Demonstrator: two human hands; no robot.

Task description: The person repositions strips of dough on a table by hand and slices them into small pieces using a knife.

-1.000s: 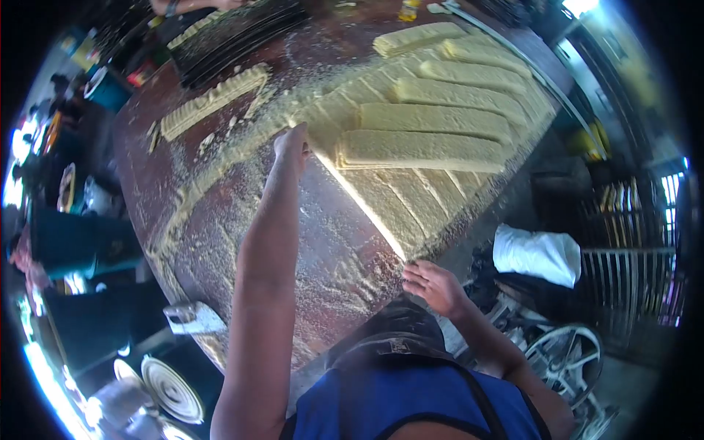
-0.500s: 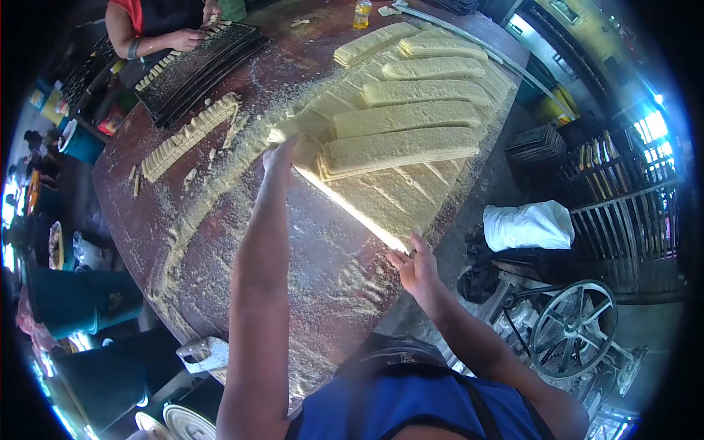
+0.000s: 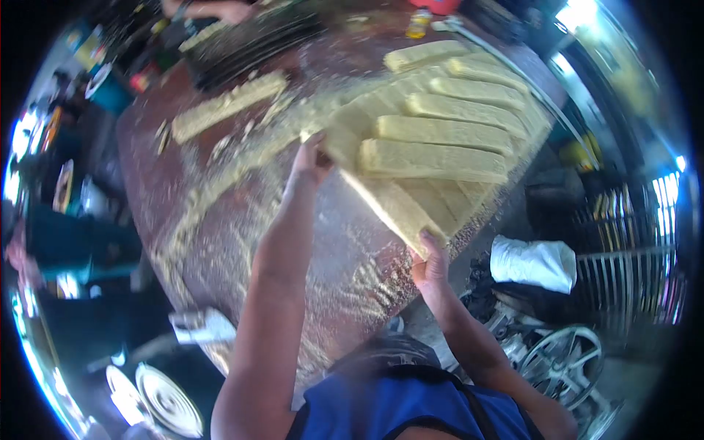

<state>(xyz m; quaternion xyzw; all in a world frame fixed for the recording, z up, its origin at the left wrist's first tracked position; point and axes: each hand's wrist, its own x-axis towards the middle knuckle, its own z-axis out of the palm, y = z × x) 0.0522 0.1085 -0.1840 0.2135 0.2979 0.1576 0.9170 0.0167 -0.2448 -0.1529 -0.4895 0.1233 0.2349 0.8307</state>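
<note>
Along the near side of the dusty bench (image 3: pixel 330 238), a long pale dough strip (image 3: pixel 396 209) spans both hands, just beside the nearest strip stack (image 3: pixel 436 160); the left hand (image 3: pixel 312 158) has its fingers closed on the far end, while the right hand (image 3: pixel 431 262) pinches the near end, thumb uppermost; whether the middle clears the bench, I cannot tell; gripped only at its ends, the strip could sag or tear if the hands pull apart or rise unevenly; loose crumbs (image 3: pixel 378 282) might make the hold slippery; a slip on the right could drop that end over the bench's edge.
</note>
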